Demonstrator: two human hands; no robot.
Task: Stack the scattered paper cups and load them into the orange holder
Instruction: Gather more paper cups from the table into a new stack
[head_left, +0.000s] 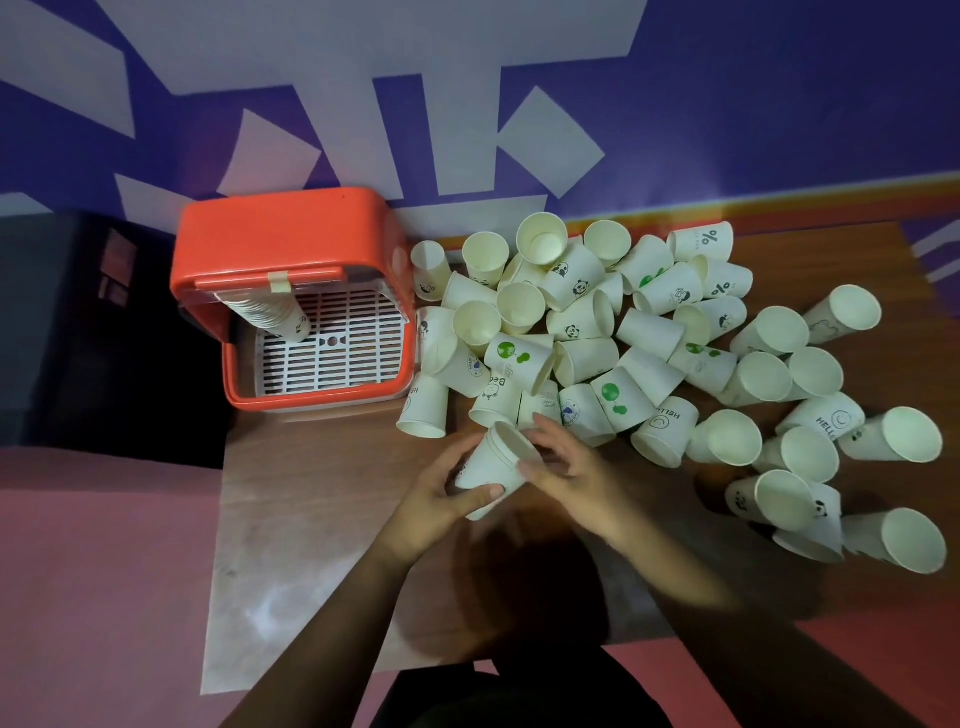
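The orange holder (280, 234) on the desk (311, 493) half hides a cup stack (275, 312), fingers of the left hand (447, 499) curl round a tilted paper cup (491, 467), the blurred right hand (571, 467) meets its rim, grip unclear, scattered cups (623, 338) to the right.

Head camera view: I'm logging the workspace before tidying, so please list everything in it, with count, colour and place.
orange holder: one, orange, far left of the table, against the wall
grid tray: one, white, inside the holder
nested cup stack: one, white, leaning in the holder's left side
tape: one strip, beige, on the holder's lid edge
loose paper cups: dozens, white with prints, heaped right of the holder
held cup: one, white, in front of the heap
table: one, brown wood
dark box: one, black, left of the holder
wall: purple with white shapes, behind
left-hand grip: curled round the held cup
right-hand grip: fingers relaxed at the cup's rim
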